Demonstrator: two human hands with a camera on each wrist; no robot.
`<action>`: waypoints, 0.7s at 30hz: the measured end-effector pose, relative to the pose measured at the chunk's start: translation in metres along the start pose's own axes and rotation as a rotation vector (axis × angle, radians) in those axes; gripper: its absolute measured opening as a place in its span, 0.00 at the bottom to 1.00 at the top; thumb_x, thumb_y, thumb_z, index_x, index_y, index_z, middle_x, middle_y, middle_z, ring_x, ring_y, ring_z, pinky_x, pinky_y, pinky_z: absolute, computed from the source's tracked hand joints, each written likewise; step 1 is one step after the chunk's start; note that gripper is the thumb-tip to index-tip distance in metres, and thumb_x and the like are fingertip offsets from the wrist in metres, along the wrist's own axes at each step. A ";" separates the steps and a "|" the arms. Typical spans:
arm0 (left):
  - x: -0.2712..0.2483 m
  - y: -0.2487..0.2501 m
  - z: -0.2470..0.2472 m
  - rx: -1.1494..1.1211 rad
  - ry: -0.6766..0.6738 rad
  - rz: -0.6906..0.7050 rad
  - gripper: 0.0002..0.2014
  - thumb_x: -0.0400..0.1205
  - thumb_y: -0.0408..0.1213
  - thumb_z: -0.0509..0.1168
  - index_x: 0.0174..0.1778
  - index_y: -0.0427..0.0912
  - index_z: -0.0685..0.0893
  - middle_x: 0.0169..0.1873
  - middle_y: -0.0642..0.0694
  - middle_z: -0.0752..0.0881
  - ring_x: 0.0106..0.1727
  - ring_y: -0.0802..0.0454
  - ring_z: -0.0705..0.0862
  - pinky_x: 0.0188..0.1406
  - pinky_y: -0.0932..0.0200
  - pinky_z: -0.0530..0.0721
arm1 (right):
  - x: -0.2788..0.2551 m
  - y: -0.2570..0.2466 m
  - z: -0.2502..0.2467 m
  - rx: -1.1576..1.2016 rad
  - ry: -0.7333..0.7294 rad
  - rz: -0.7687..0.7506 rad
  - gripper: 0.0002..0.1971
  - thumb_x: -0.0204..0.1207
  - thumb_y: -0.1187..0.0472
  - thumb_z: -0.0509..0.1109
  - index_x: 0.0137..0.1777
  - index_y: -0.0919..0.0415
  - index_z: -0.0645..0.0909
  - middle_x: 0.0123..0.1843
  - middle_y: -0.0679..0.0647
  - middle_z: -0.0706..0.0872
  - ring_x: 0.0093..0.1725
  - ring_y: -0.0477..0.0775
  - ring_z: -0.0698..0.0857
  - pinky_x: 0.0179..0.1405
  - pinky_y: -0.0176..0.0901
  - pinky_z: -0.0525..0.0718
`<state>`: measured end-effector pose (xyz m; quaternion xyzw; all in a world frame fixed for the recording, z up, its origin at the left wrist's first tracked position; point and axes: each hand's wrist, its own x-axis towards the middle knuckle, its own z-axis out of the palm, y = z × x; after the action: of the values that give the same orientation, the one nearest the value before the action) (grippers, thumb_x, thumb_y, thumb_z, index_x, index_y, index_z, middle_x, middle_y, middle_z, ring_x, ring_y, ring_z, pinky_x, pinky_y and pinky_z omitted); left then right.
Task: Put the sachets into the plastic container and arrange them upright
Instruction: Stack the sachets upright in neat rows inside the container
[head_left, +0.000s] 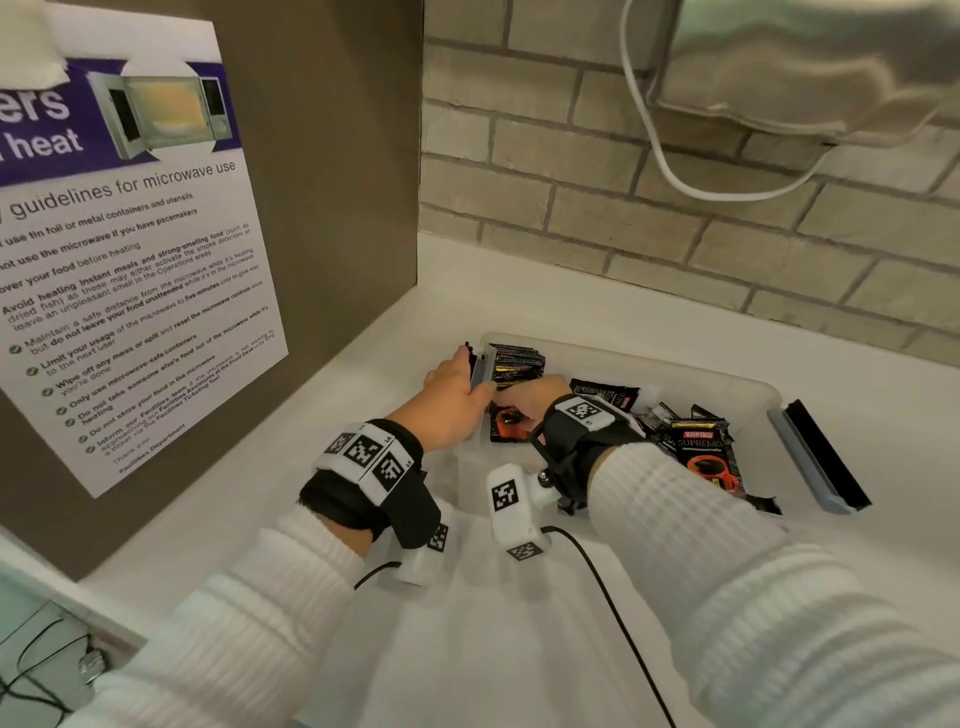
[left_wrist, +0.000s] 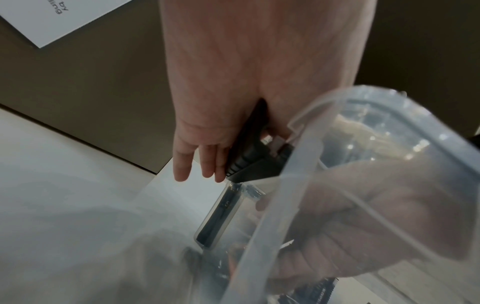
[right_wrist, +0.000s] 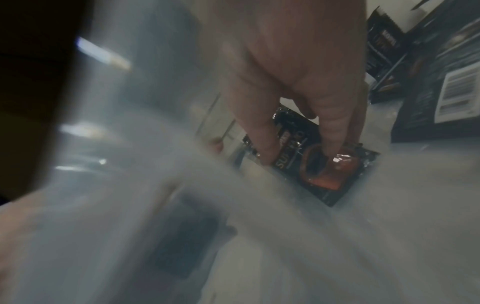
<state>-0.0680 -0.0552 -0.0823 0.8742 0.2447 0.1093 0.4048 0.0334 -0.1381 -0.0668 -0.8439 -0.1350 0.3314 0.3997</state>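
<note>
A clear plastic container (head_left: 649, 364) stands on the white counter. A row of black sachets (head_left: 517, 364) stands upright at its left end. More sachets (head_left: 701, 457) lie loose at the right. My left hand (head_left: 457, 395) grips the container's left end at its latch (left_wrist: 249, 162), fingers (left_wrist: 182, 164) outside and thumb over the rim. My right hand (head_left: 530, 397) reaches inside. Its thumb and a finger pinch a flat black and orange sachet (right_wrist: 322, 181) on the container floor (right_wrist: 389, 205).
A brown panel with a microwave poster (head_left: 130, 260) rises close on the left. A brick wall runs behind. The container's right latch (head_left: 821, 462) hangs open over the counter. A black cable (head_left: 613, 597) trails toward me. A dispenser (head_left: 805, 67) hangs overhead at the right.
</note>
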 end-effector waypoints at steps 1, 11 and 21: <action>0.000 0.000 0.000 -0.001 -0.003 0.005 0.17 0.85 0.44 0.54 0.67 0.41 0.67 0.62 0.38 0.76 0.65 0.38 0.73 0.65 0.38 0.74 | 0.004 -0.001 0.002 -0.045 0.064 0.025 0.30 0.72 0.53 0.74 0.70 0.68 0.71 0.64 0.64 0.82 0.48 0.57 0.86 0.41 0.37 0.88; -0.004 0.004 -0.001 0.017 -0.001 -0.021 0.17 0.85 0.43 0.54 0.67 0.38 0.67 0.60 0.36 0.76 0.63 0.37 0.73 0.62 0.43 0.74 | 0.006 -0.001 0.003 0.079 0.158 0.010 0.41 0.65 0.45 0.76 0.72 0.68 0.67 0.67 0.62 0.81 0.65 0.61 0.81 0.61 0.52 0.82; -0.007 0.007 -0.001 -0.024 0.022 -0.009 0.17 0.84 0.45 0.55 0.66 0.41 0.68 0.59 0.38 0.77 0.62 0.37 0.75 0.62 0.37 0.77 | -0.020 -0.007 -0.012 -0.459 0.100 -0.115 0.17 0.84 0.55 0.57 0.70 0.58 0.74 0.68 0.56 0.80 0.67 0.60 0.79 0.64 0.51 0.76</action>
<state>-0.0721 -0.0622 -0.0761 0.8670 0.2519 0.1199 0.4130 0.0265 -0.1505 -0.0465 -0.9189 -0.2345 0.2265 0.2219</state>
